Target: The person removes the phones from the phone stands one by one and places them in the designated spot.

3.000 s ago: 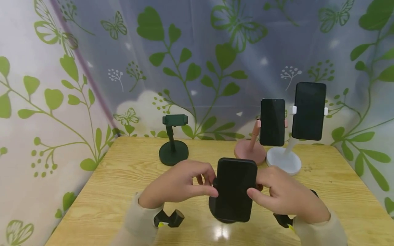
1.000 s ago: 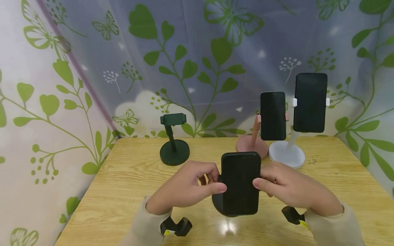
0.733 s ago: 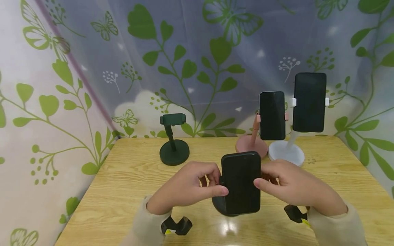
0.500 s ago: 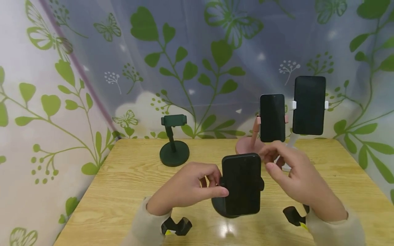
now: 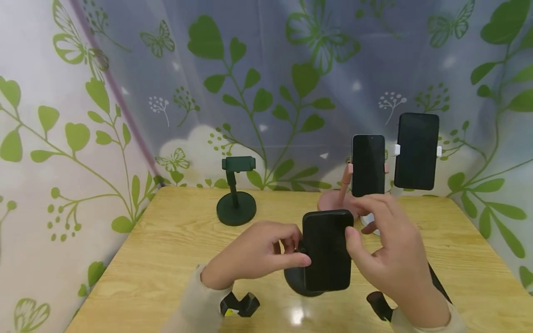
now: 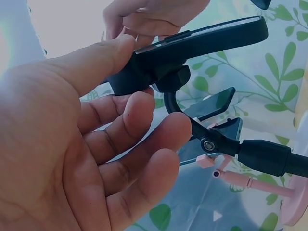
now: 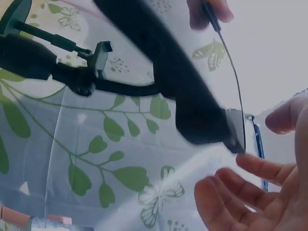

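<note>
A black phone (image 5: pixel 327 249) sits upright and slightly tilted in a black phone stand (image 5: pixel 297 283) near the front of the table. My left hand (image 5: pixel 260 249) holds the left side of the stand's clamp, thumb at the phone's left edge and fingers behind. The left wrist view shows thumb and index finger on the clamp end (image 6: pixel 129 81), the other fingers bent loosely below. At the phone's upper right, my right hand (image 5: pixel 393 249) has its thumb over the edge in the head view. In the right wrist view its fingers are spread beside the clamp (image 7: pixel 197 118), not wrapped round it.
Behind stand a pink phone stand (image 5: pixel 329 200) with a phone (image 5: pixel 368 164) and a white stand, partly hidden by my right hand, with a larger phone (image 5: pixel 416 151). A dark green stand (image 5: pixel 236 208) without a phone is at back left. A patterned curtain (image 5: pixel 266 92) closes the back.
My right hand has let go of the phone's right side, lifted away and turned, and its thumb now overlaps the upper right edge. The left hand keeps its hold. The head view has tilted slightly.
</note>
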A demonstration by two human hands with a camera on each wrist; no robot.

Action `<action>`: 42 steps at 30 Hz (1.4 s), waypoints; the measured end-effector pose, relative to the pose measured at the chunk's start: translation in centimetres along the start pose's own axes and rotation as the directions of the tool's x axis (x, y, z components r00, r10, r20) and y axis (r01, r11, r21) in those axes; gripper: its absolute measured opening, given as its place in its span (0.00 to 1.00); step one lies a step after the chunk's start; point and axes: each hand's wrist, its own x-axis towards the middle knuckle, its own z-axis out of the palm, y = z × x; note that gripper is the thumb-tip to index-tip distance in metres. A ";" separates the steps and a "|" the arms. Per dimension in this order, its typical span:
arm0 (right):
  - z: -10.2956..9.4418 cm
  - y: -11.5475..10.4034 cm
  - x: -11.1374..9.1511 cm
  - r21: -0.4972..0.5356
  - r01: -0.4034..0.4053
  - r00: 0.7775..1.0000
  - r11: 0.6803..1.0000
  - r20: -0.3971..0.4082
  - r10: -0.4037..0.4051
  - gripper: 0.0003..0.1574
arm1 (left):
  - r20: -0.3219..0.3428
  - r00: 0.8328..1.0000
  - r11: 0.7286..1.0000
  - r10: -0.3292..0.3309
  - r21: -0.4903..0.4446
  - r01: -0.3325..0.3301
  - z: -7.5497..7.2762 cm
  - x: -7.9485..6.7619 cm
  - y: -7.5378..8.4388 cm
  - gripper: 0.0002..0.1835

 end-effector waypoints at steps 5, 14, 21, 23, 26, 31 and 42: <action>1.0 -1.1 -0.3 -0.156 0.011 0.999 0.988 0.049 -0.003 0.28 | 0.019 1.000 1.000 -0.003 -0.013 0.003 0.0 0.0 0.0 0.09; 1.6 -2.1 1.5 -0.201 0.205 0.978 0.958 0.082 -0.192 0.29 | 0.029 1.000 1.000 0.004 -0.005 -0.004 0.0 0.2 0.2 0.08; 0.8 -3.1 3.2 -0.279 0.375 0.908 0.884 0.304 -0.289 0.31 | 0.053 0.999 1.000 -0.001 -0.013 0.001 0.0 0.3 0.4 0.08; 0.9 -3.3 3.6 -0.286 0.418 0.881 0.862 0.358 -0.309 0.32 | 0.050 0.999 1.000 -0.005 -0.008 0.005 0.0 0.3 0.4 0.08; 1.2 -3.5 3.9 -0.290 0.450 0.857 0.845 0.406 -0.317 0.33 | 0.048 0.999 1.000 -0.009 0.000 0.009 0.0 0.2 0.5 0.08; 1.8 -3.4 3.8 -0.310 0.445 0.854 0.840 0.429 -0.294 0.30 | 0.057 0.998 1.000 -0.023 -0.004 0.023 0.1 0.1 0.6 0.07; 3.0 -3.0 3.9 -0.330 0.448 0.874 0.831 0.357 -0.329 0.14 | 0.043 0.999 1.000 -0.027 0.016 0.026 0.2 0.1 0.7 0.09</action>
